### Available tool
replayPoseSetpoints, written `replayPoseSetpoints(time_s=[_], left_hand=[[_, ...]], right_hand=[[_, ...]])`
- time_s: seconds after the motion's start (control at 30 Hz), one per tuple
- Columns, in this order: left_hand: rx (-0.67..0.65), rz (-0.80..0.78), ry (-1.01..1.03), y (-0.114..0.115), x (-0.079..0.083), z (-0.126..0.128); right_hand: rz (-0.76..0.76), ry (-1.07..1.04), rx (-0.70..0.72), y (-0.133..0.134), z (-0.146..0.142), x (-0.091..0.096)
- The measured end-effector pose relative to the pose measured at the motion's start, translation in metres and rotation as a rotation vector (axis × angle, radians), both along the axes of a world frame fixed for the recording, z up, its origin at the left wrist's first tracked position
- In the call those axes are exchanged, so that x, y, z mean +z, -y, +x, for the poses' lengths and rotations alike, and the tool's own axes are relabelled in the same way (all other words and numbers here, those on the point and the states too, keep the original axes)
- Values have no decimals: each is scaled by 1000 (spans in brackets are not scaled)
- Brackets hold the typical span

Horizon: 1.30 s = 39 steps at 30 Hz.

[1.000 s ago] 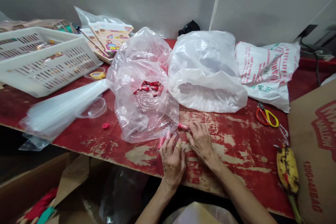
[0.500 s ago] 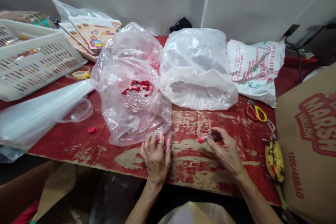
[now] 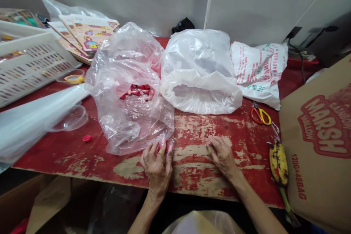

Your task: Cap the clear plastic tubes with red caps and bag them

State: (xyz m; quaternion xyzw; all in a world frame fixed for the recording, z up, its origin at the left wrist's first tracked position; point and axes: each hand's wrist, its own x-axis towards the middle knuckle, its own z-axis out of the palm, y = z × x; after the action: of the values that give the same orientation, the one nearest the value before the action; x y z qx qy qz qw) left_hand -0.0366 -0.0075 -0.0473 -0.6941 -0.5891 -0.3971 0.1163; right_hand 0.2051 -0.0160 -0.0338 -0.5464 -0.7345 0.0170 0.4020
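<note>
My left hand point(image 3: 157, 163) lies on the worn red table point(image 3: 205, 131), its fingers pressed on two small clear tubes with red ends point(image 3: 166, 146). Just beyond those fingers stands a clear plastic bag point(image 3: 128, 87) with several more red-capped tubes point(image 3: 136, 91) inside. My right hand point(image 3: 222, 154) rests palm-down a little to the right, fingers curled over one small red-tipped tube point(image 3: 208, 142) at its fingertips.
A white plastic bag point(image 3: 200, 73) and a printed sack point(image 3: 259, 69) stand behind. Scissors point(image 3: 259, 114) and a spotted banana point(image 3: 279, 162) lie at the right by a cardboard box point(image 3: 320, 142). At the left are a white basket point(image 3: 30, 65), clear lids point(image 3: 70, 119) and printed cards point(image 3: 82, 36).
My right hand, which held a tube lifted off the table, has come down and left onto the table. My left hand stays on its tubes. The view shifted right.
</note>
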Motion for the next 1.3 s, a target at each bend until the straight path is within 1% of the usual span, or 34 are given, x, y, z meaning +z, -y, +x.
replayPoseSetpoints(time_s=[0.07,0.13,0.17,0.27,0.37,0.43,0.5,0.53,0.57,0.63,0.7,0.73,0.77,0.83,0.93,1.03,1.17,1.23,1.3], left_hand=[[-2,4,11,0,1,0],[-17,4,27,-1,1,-1],[-22,4,37,-1,1,-1],[-28,-9,60,0,0,-2],[-29,-14,64,0,-2,-3],[-30,-8,65,0,-2,-3],[-31,-7,69,1,-2,-3],[-33,-1,71,1,-2,-3],[-36,5,73,1,-2,-3],[-41,21,74,1,-2,-4],[-44,32,72,1,-2,-4],[-45,31,70,1,-2,-4],[-45,31,68,1,-2,-4],[-44,31,69,0,-2,-4],[-49,37,77,-1,-3,-5],[-53,35,89,-1,-3,-5],[-60,37,88,-1,-3,-5],[-72,38,84,-1,-3,-5],[-82,34,87,-1,-3,-5]], right_hand=[[-32,-25,-30,-1,-1,2],[-13,-72,-91,-1,-4,1],[-1,-78,-97,-2,-5,0],[-38,-60,-42,-1,-6,-6],[-62,-147,-102,0,-6,-10],[-76,-178,-95,0,-5,-10],[-150,-230,-60,-1,-6,-7],[-204,-314,-66,-2,-7,-3],[-255,-445,-88,-2,-9,0],[-337,-800,-136,-2,-11,9],[-416,-1160,-129,-2,-14,18],[-463,-1305,-115,-2,-15,22],[-511,-1424,-105,-2,-15,24],[-582,-1575,-89,-1,-17,28],[-627,-1632,-69,-1,-17,29],[-655,-1612,-33,-1,-16,28],[-667,-1556,56,-1,-13,25],[-679,-1552,48,-2,-13,22],[-666,-1566,4,-2,-14,19]])
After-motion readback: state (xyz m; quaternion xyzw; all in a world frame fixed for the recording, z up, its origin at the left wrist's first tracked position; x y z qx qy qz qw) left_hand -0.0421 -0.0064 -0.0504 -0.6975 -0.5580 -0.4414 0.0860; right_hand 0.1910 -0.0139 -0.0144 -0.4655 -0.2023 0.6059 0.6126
